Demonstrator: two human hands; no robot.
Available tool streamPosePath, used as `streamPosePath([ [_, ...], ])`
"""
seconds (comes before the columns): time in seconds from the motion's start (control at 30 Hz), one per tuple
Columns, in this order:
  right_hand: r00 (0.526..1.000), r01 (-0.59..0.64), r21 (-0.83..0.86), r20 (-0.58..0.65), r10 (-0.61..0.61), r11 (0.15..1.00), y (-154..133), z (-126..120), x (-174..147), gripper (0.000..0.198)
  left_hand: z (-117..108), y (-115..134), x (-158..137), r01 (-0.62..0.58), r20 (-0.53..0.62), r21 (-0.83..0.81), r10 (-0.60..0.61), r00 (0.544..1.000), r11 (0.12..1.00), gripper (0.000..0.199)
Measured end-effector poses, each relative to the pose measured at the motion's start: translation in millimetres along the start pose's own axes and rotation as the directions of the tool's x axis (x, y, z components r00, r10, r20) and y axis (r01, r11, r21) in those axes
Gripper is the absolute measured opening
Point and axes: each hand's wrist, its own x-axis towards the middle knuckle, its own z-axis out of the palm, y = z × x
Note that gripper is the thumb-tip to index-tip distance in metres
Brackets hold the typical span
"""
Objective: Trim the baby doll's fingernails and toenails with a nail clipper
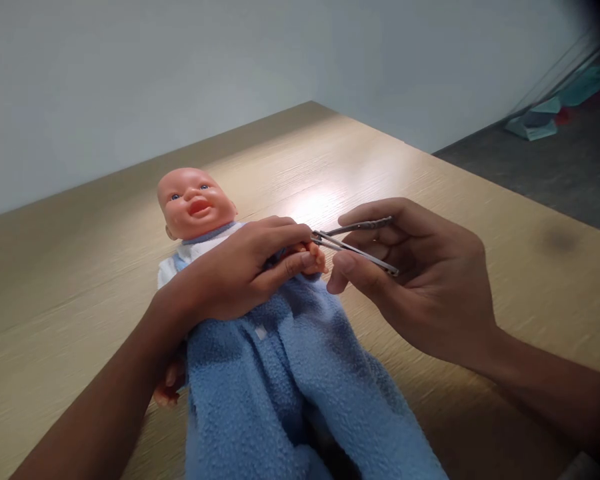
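A baby doll (195, 203) in a blue fleece suit (280, 373) lies on its back on the wooden table (55, 280), head toward the wall. My left hand (245, 267) reaches over its chest and pinches the doll's small hand (314, 257) between thumb and fingers. My right hand (420, 280) holds a metal nail clipper (355, 241), its lever raised, with the tip right at the doll's fingers. The doll's other hand (167, 393) shows beneath my left forearm.
A pale wall runs along the table's far edges. Right of the table lies dark floor (555, 167), with teal and red objects (535, 123) at the far right corner. Bare tabletop spreads to the left and right of the doll.
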Motion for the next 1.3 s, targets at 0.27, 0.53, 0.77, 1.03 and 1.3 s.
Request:
streamPosePath([
  [0.27,1.0,0.03,-0.006,0.01,-0.03,1.0,-3.9,-3.9,-1.1,0.024,-0.5,0.1,0.2,-0.007,-0.013,0.005,0.007,1.0,1.0,0.024],
  [0.53,0.992,0.121,-0.097,-0.031,-0.124,0.988,-3.4,-3.2,-5.9,0.028,-0.6,0.3,0.3,-0.001,-0.013,-0.009,0.0,1.0,1.0,0.022],
  [0.77,0.979,0.198,-0.285,0.004,-0.205,0.938,-0.1,-5.9,-10.6,0.029,-0.6,-0.7,-0.3,0.004,-0.018,0.003,-0.004,1.0,1.0,0.022],
  [1.03,0.963,0.233,-0.495,-0.006,-0.271,0.837,-2.5,-3.6,-9.1,0.027,-0.5,-0.8,0.4,-0.001,-0.013,-0.004,0.0,1.0,1.0,0.022],
  [1.3,0.951,0.259,-0.66,0.044,-0.307,0.705,-10.0,-7.8,-6.3,0.024,-0.2,-1.7,-0.6,0.006,-0.014,0.027,-0.005,1.0,1.0,0.022],
])
